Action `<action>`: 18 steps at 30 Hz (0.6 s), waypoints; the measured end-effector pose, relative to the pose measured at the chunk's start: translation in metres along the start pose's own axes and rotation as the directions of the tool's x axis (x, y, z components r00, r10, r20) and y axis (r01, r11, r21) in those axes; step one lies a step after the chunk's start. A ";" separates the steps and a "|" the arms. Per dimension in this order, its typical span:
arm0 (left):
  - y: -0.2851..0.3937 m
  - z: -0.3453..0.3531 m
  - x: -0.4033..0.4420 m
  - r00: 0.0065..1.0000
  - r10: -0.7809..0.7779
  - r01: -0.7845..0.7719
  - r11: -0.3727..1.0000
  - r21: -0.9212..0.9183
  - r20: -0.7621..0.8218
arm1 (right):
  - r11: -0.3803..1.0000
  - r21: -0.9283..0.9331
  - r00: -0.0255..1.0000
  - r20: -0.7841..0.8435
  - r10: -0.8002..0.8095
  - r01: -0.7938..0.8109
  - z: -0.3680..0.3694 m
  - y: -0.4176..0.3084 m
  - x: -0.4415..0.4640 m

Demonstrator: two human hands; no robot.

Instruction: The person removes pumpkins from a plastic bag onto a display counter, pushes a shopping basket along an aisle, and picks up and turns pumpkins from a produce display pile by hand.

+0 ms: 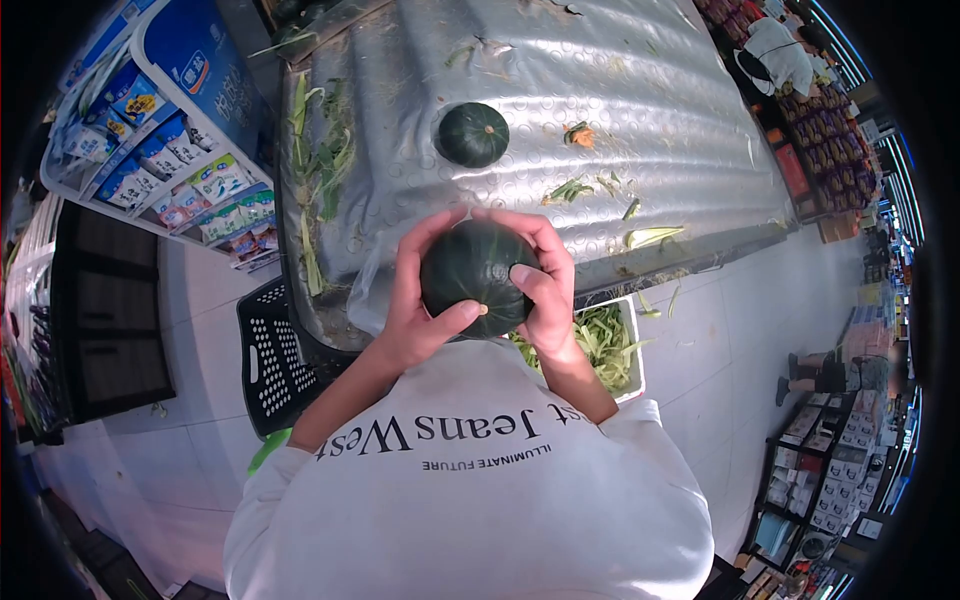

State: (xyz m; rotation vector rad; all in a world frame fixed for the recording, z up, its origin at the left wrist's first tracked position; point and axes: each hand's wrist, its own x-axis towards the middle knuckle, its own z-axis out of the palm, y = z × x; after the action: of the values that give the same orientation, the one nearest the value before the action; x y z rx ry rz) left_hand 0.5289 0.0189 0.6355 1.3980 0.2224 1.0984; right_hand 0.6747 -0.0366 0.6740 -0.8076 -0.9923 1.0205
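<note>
A round, dark green pumpkin is held between my two hands, close in front of my chest. My left hand wraps its left side, the thumb lying near the pale stem. Around the right side curls my right hand, its thumb pressed on the upper skin. The fingertips of both hands nearly meet at the far side. Beyond them, a second dark green pumpkin rests on the grey ridged mat of the display stand. A piece of clear plastic film lies beside my left wrist.
Leaf scraps and an orange bit lie on the mat. A white box of green husks stands below its near edge, a black perforated crate at left. A shelf of packets stands far left; a person is at upper right.
</note>
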 end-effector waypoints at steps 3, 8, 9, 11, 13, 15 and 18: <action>0.009 0.004 -0.002 0.996 -0.089 0.089 0.996 -0.024 0.007 | 1.000 0.023 1.000 -0.001 0.017 -0.017 -0.002 -0.002 -0.002; 0.018 0.003 -0.004 0.974 -0.225 0.225 0.974 -0.012 0.006 | 0.999 -0.002 0.999 -0.022 0.042 -0.042 -0.002 -0.007 -0.001; 0.019 0.003 -0.004 0.974 -0.227 0.227 0.974 -0.017 0.002 | 0.999 -0.006 0.999 -0.023 0.043 -0.043 -0.002 -0.007 -0.001; 0.020 0.004 -0.004 0.973 -0.230 0.230 0.973 -0.027 -0.007 | 0.999 -0.016 0.999 -0.024 0.045 -0.045 -0.001 -0.008 -0.001; 0.022 0.007 -0.003 0.970 -0.242 0.240 0.969 -0.063 -0.026 | 0.999 -0.038 1.000 -0.006 0.018 -0.018 -0.001 -0.007 -0.002; 0.024 0.009 -0.002 0.967 -0.249 0.245 0.965 -0.090 -0.043 | 0.999 -0.036 1.000 0.005 0.000 0.000 -0.001 -0.006 -0.001; 0.026 0.011 -0.001 0.967 -0.247 0.240 0.966 -0.096 -0.061 | 0.998 -0.058 0.999 0.029 -0.021 0.023 -0.002 -0.004 0.000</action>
State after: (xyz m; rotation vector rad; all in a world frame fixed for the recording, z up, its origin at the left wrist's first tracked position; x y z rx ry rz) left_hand 0.5236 0.0056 0.6598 1.2176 0.3844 0.9436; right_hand 0.6783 -0.0386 0.6770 -0.8300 -1.0570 0.9908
